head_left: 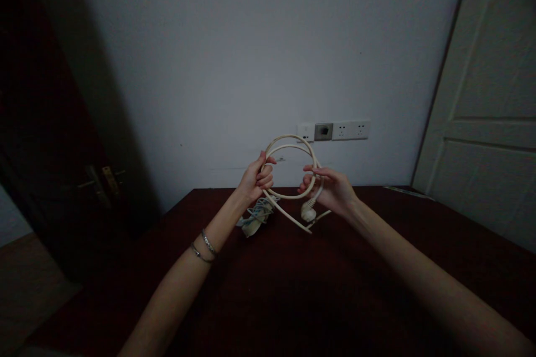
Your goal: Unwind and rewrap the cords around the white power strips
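Observation:
A cream power cable [293, 148] is wound into a round loop and held up above a dark red table [268, 290]. My left hand [255, 179] is closed around the loop's left side; two bracelets sit on that wrist. My right hand [330, 188] pinches the loop's right side, fingers curled on the cord. The cable's white plug [309, 212] hangs below my right hand. A pale bundle of cord or a power strip [255, 220] lies on the table under my left hand.
A row of white wall sockets [334, 131] is on the grey wall behind the loop. A white door [489, 117] stands at the right. A dark door with a brass handle [103, 181] is at the left.

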`<state>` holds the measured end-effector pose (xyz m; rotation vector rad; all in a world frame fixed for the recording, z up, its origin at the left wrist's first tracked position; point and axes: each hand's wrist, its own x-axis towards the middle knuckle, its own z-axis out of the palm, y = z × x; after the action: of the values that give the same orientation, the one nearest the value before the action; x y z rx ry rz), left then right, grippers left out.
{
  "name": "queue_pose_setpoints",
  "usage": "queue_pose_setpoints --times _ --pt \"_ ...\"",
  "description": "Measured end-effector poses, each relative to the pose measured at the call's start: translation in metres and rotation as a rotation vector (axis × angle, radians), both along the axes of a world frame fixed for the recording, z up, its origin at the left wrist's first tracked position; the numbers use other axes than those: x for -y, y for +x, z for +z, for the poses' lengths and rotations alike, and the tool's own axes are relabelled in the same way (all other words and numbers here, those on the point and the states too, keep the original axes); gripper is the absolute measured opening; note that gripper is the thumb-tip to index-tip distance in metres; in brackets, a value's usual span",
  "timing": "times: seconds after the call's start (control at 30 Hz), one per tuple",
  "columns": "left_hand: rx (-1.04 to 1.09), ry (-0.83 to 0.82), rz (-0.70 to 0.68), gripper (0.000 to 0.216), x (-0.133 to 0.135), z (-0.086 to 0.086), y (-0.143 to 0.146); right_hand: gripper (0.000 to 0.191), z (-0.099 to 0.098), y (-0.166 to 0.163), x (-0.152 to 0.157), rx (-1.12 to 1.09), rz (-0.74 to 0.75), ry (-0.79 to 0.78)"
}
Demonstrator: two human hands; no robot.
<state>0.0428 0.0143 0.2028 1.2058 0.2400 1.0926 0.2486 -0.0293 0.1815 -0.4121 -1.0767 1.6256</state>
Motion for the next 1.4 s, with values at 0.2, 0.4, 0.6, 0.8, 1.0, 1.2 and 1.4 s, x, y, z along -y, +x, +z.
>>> queue_pose_setpoints --times 0.2,0.4,0.6,0.8,1.0,1.2,1.4 --pt "-0.201 -0.028 -0.136 0.034 0.002 -0.002 -0.006 0.025 0.022 0.02 -0.009 0.296 0.169 -0.001" --pt "-0.412 -0.003 -0.289 0.033 0.006 -0.005 0.001 0.03 0.045 0.011 -0.018 0.624 0.353 0.016" --pt "-0.438 0.027 -0.195 0.03 0.008 -0.003 0.009 0.045 0.064 0.002 -0.015 0.79 0.46 0.025" --pt "-0.238 0.158 0.135 0.03 0.007 -0.013 0.012 0.037 0.073 0.015 -0.009 0.615 0.233 0.127" --pt "-0.297 0.184 0.176 0.046 0.0 -0.043 0.014 0.036 0.068 0.029 -0.008 0.306 0.053 0.084" --pt "-0.402 0.34 0.104 0.042 -0.01 -0.088 0.025 0.037 0.064 0.036 -0.009 0.153 0.003 0.079" --pt "-0.69 0.605 0.436 0.021 -0.021 -0.12 0.03 0.035 0.071 0.047 -0.007 0.146 -0.047 0.095"
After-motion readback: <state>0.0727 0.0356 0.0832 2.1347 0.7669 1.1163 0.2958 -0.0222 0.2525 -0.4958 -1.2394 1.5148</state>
